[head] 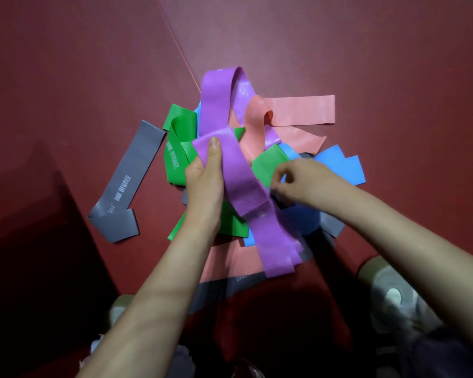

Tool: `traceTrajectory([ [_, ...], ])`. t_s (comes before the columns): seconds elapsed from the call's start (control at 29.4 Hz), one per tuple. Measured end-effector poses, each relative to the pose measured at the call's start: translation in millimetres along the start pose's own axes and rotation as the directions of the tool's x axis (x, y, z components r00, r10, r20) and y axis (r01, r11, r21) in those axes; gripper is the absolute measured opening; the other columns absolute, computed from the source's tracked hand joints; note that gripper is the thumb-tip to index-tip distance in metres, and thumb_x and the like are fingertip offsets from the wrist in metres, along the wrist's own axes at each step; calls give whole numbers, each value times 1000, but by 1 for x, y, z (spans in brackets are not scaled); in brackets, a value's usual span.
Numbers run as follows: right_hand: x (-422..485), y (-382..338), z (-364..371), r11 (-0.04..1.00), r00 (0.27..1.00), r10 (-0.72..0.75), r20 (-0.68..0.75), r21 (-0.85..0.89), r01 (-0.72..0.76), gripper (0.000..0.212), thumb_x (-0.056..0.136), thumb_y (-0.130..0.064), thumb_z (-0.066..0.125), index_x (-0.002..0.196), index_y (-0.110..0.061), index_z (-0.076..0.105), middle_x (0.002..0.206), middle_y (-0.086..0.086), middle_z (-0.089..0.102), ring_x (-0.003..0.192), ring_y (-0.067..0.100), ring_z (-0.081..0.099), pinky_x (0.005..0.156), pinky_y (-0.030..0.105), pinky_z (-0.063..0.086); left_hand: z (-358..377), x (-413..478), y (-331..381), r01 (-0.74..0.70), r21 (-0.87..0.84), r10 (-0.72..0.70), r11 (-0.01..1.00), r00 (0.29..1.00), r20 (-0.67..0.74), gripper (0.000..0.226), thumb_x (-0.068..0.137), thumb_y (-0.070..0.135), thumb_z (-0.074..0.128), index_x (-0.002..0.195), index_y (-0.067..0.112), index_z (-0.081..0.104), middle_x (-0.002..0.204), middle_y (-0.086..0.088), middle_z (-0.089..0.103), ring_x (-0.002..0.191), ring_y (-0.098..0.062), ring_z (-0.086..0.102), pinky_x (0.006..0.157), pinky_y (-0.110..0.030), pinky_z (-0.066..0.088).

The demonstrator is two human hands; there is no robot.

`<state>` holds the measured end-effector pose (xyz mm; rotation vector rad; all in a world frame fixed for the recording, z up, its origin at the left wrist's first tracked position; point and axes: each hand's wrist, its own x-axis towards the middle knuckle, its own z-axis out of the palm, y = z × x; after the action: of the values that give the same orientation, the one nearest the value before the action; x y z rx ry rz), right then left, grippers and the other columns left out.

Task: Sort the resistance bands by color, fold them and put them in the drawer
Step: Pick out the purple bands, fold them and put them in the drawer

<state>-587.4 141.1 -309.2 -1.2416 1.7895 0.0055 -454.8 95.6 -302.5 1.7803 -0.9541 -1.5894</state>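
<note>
- Now the left grip [205,173] holds a purple band [238,173], with the thumb pressed flat on its upper end and the fingers curled under it.
- From that grip the purple band runs down and to the right across the heap, and its lower end lies toward the person.
- Just left of the left grip lies a green band [175,151] with white lettering, partly under the hand.
- Further left, apart from the heap, a grey band [129,173] lies flat on the dark red floor [66,77] with one end folded over.
- The right grip [292,178] is narrow, its fingers curled at the purple band's right edge; blur hides whether it pinches anything.
- Just beyond the right grip a blue band [342,167] sticks out from the heap.
- Beyond both grips a pink band [303,110] stretches out to the right, and a purple loop [216,99] stands up beside it.
</note>
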Motion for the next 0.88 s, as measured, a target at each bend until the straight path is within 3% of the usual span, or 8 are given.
traceTrajectory([
  [0.1, 16, -2, -12, 971, 960, -11, -278, 226, 77, 20, 82, -6, 47, 90, -11, 65, 61, -8, 47, 72, 17, 46, 56, 19, 33, -7, 0, -3, 22, -8, -22, 1000, 1000, -12, 29, 95, 30, 42, 77, 18, 62, 90, -7, 63, 87, -16, 57, 84, -33, 47],
  [0.34, 47, -10, -14, 954, 866, -9, -500, 255, 157, 26, 80, 1, 45, 95, -4, 66, 87, 7, 59, 80, 21, 51, 72, 23, 33, -9, -5, -4, 11, -11, -11, 1000, 1000, 1, 27, 96, 26, 42, 76, 21, 60, 87, 0, 63, 86, -12, 57, 83, -27, 48],
  [0.44, 54, -33, -14, 930, 862, -159, -482, 220, 295, 27, 79, 3, 46, 95, -3, 67, 99, 13, 68, 92, 23, 59, 81, 22, 38, -14, -9, -10, 44, -29, -43, 999, 999, 27, 29, 94, 30, 44, 76, 16, 62, 90, -13, 66, 88, -21, 61, 89, -39, 50],
  [0.51, 63, -47, -12, 923, 886, -188, -424, 232, 307, 29, 80, 4, 44, 96, -5, 67, 92, 9, 65, 74, 13, 56, 70, 14, 37, -17, -10, -11, 66, -53, -65, 996, 998, 20, 33, 89, 38, 47, 90, 10, 66, 103, -20, 68, 100, -30, 64, 95, -50, 48],
  [0.68, 93, -65, 1, 928, 982, 1, -191, 366, 70, 28, 83, 1, 45, 103, -3, 63, 63, -5, 43, 43, 0, 42, 44, 9, 31, -23, -9, -8, 99, -104, -104, 990, 994, -44, 58, 76, 50, 51, 113, 7, 62, 113, -15, 67, 110, -29, 61, 100, -49, 45],
  [0.71, 95, -66, 2, 919, 986, 28, -167, 391, 41, 29, 84, 1, 44, 107, -2, 62, 66, -7, 47, 48, 0, 43, 47, 9, 33, -24, -8, -8, 100, -114, -106, 988, 993, -51, 65, 72, 55, 52, 116, 8, 61, 116, -14, 66, 112, -28, 60, 101, -49, 44],
  [0.78, 97, -65, 5, 925, 990, 29, -140, 378, 26, 33, 85, 1, 43, 114, -2, 59, 97, 3, 63, 73, 5, 55, 65, 14, 41, -26, -5, -11, 114, -140, -123, 984, 991, -58, 80, 62, 62, 54, 121, 8, 57, 120, -15, 63, 115, -30, 58, 103, -50, 42],
  [0.88, 96, -63, 6, 973, 986, -50, -160, 216, 84, 37, 84, 0, 45, 118, -4, 56, 132, 13, 50, 121, 23, 47, 95, 21, 30, -28, -5, -7, 130, -124, -138, 984, 989, -59, 74, 66, 58, 54, 120, 6, 58, 119, -15, 63, 114, -28, 59, 102, -49, 43],
])
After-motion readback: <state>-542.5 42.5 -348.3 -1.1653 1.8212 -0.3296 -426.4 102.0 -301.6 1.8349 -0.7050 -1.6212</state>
